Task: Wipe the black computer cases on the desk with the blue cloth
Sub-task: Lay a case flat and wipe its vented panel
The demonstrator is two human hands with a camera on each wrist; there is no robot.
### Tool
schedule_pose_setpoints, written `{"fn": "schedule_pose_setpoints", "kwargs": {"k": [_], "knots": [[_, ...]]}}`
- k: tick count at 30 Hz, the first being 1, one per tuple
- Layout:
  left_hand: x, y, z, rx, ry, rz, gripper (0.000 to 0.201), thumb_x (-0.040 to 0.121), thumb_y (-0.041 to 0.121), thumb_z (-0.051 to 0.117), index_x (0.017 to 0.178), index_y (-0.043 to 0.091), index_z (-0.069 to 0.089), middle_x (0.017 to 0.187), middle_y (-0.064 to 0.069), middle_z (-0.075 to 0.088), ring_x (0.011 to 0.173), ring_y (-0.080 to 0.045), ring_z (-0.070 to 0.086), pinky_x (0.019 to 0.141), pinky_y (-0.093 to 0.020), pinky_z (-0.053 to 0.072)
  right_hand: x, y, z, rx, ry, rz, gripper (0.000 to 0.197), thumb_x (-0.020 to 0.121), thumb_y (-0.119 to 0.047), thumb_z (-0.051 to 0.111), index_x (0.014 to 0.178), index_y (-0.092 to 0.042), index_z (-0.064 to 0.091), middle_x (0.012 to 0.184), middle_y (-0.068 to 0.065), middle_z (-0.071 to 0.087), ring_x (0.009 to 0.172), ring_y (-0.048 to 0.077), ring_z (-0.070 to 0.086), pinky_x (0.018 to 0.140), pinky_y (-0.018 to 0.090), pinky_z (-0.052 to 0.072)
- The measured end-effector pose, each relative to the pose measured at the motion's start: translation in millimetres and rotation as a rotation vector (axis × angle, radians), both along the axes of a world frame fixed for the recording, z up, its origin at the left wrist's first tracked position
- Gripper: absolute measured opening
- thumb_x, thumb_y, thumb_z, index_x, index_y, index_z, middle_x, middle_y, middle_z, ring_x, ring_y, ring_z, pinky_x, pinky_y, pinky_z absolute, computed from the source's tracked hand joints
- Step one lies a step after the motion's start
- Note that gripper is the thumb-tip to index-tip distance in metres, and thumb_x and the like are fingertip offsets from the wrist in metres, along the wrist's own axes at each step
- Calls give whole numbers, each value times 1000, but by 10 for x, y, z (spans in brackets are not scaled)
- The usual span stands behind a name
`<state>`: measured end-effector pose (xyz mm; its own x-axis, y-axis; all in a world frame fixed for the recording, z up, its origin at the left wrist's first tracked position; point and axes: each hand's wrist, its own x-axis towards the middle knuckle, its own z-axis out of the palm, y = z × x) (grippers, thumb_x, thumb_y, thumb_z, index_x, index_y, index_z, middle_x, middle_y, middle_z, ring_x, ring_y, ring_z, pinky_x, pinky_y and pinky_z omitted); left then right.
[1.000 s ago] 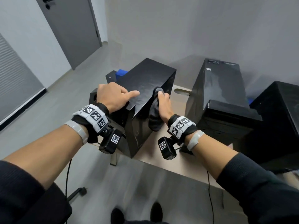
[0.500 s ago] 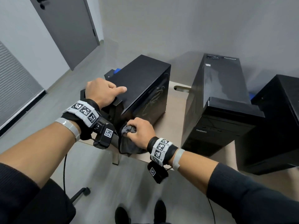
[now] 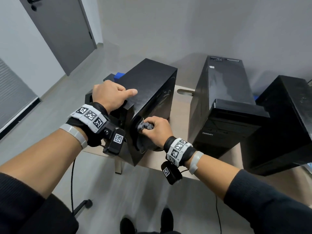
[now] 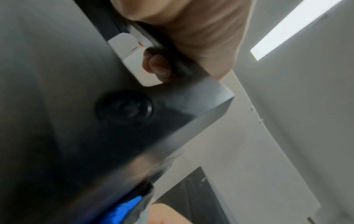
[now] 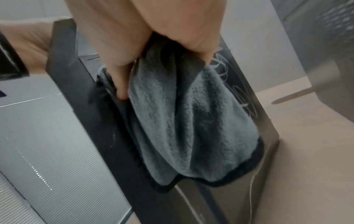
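From the head cam I've got three black cases standing on the desk [image 3: 182, 98]: the left case [image 3: 148, 85], the middle case [image 3: 222, 92] and the right case [image 3: 287, 115] at the frame edge. My right hand [image 3: 157, 130] has its fingers curled tight round the cloth [image 3: 145, 126], bunched and pressed vs. the left case's right side panel, near its front edge; the rest of the cloth hangs down the panel (it reads grey-blue w/ a dark hem in the right wrist cam [image 5: 191, 121]). White scribble marks [image 3: 164, 97] show on that panel, farther back. My left hand [image 3: 111, 97] grips the case's near top edge, thumb flat on the lid, fingers hooked under the front lip (left wrist cam [image 4: 159, 65] shows one fingertip). A door [image 3: 57, 31] stands far left.
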<state>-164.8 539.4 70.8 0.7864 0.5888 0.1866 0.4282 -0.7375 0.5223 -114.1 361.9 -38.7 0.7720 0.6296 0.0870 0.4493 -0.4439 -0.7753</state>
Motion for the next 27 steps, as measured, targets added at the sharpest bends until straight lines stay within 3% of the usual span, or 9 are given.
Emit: {"fn": "schedule_pose_setpoints", "kwargs": {"k": [3, 6, 9, 13, 15, 18, 21, 27], "knots": [[62, 66, 163, -130, -35, 19, 68, 76, 72, 66, 49, 15, 39, 45, 5, 31, 54, -25, 36, 79, -35, 30, 66, -65, 198, 61, -46, 20, 22, 70, -30, 79, 91, -27, 74, 86, -10, 68, 80, 12, 62, 78, 31, 52], [0, 250, 148, -368, -123, 40, 78, 62, 74, 73, 44, 15, 25, 46, 6, 17, 55, -26, 22, 69, -37, 25, 51, -65, 334, 60, -94, 77, 23, 72, -32, 77, 93, -27, 73, 88, -9, 68, 83, 13, 61, 79, 31, 50], [-173, 347, 69, -515, -150, 143, 77, 53, 74, 80, 47, 19, 27, 59, -6, 26, 58, -27, 32, 60, -39, 30, 8, 0, 313, 62, -93, 123, 24, 72, -33, 77, 95, -28, 72, 89, -9, 67, 84, 13, 61, 81, 35, 52], [-458, 453, -134, -720, -252, 249, 52, 63, 56, 87, 49, 17, 55, 62, -10, 52, 48, -23, 50, 47, -29, 41, -76, 128, 237, 87, -103, 162, 21, 73, -33, 76, 92, -29, 72, 84, -10, 63, 80, 12, 59, 77, 35, 51], [-578, 492, -240, -751, -309, 272, 48, 63, 56, 86, 54, 16, 62, 60, -9, 57, 56, -23, 52, 54, -31, 43, -128, 154, 182, 110, -111, 178, 20, 73, -34, 75, 92, -29, 71, 82, -11, 61, 79, 11, 59, 76, 35, 51], [-684, 553, -355, -733, -340, 327, 61, 58, 69, 80, 45, 19, 47, 47, 1, 44, 53, -22, 39, 59, -34, 36, -175, 183, 105, 155, -80, 192, 19, 73, -31, 76, 92, -27, 71, 82, -12, 61, 79, 11, 59, 77, 37, 51], [-700, 599, -338, -681, -320, 346, 68, 54, 82, 70, 52, 18, 48, 50, 0, 37, 56, -22, 33, 64, -36, 32, -157, 198, 105, 182, -70, 196, 19, 73, -24, 78, 91, -22, 72, 82, -5, 62, 77, 14, 60, 76, 36, 50], [-819, 735, -357, -777, -373, 393, 61, 55, 71, 76, 39, 20, 46, 47, 4, 40, 55, -22, 37, 63, -33, 33, -198, 259, 69, 148, -51, 185, 20, 73, -21, 80, 92, -20, 72, 87, -3, 64, 82, 13, 59, 80, 33, 49]]}}
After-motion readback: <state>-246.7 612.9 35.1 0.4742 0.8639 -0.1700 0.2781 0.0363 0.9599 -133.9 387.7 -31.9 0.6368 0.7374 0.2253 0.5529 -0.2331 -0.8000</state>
